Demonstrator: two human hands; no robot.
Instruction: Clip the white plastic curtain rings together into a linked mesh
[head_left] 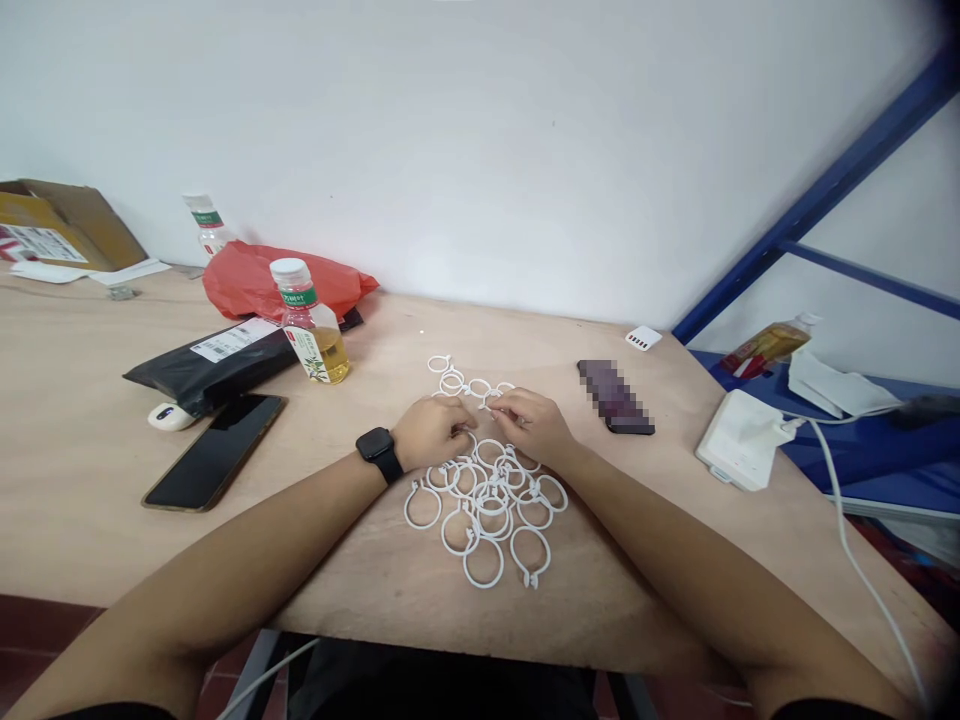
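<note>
While both arms reach over the wooden table (360, 585), the two hands are close together in the middle, with white rings (495, 490) in front of them and behind them; the left hand (431, 432) has a black watch (379, 454) on its wrist, and its fingers are curled in, but I cannot tell if they hold a ring; the right hand (529, 422) has its thumb and first finger close together, right by a ring, and I cannot tell if they pinch it.

Most of the rings lie in a messy heap on the near side of the hands, many on top of each other; each one is thin and round, and some show a little clip on the edge; a smaller bunch (452, 371) lies on the far side, nearer the wall (480, 170).

To the left are a bottle (310, 335) with yellow drink, a red bag (251, 285), a black packet (214, 365) and a dark phone (216, 455); to the right are another phone (615, 397), its screen blurred into squares, and a white plug box (742, 440) with a cord.
</note>
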